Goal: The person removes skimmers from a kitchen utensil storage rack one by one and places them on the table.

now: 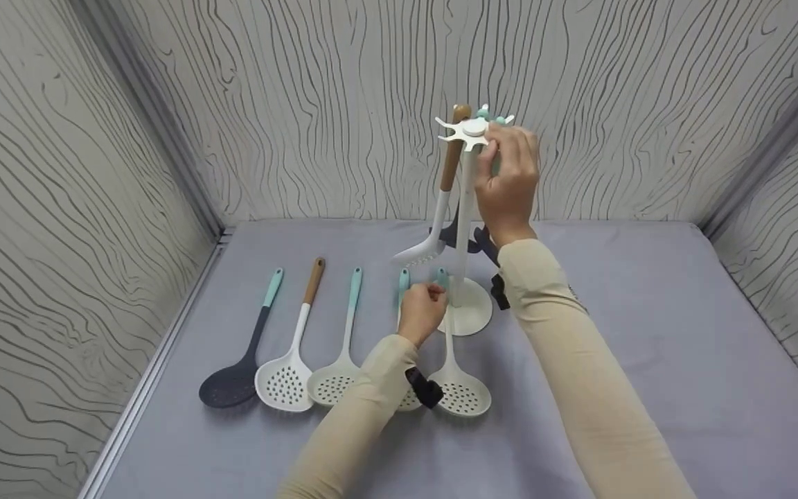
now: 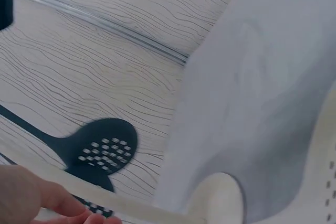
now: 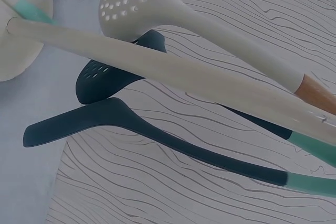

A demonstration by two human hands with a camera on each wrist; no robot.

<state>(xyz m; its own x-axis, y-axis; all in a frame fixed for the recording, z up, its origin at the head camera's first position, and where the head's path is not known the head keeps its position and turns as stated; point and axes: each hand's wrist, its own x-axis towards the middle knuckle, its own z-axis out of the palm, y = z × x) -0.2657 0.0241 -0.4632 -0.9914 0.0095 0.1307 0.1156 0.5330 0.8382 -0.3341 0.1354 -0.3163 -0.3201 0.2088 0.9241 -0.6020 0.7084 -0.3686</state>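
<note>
A white utensil stand (image 1: 463,222) has a round base and a top ring of curved hooks. At that top, my right hand (image 1: 510,173) pinches the edge of the hook ring, thumb below and fingers above. A white skimmer with a brown handle (image 1: 451,166) hangs on the left hooks. Dark utensils with teal handles hang behind, among them a dark turner (image 3: 157,135) and a dark slotted spoon (image 2: 105,142). My left hand (image 1: 423,312), loosely curled and holding nothing, hovers low beside the pole over pale skimmers with teal handles.
Lying in a row on the grey cloth (image 1: 648,333) are a dark ladle (image 1: 231,384), a white skimmer with a brown handle (image 1: 285,384), and pale skimmers (image 1: 465,395) with teal handles. Wood-patterned panels (image 1: 330,104) enclose the table at the back and sides.
</note>
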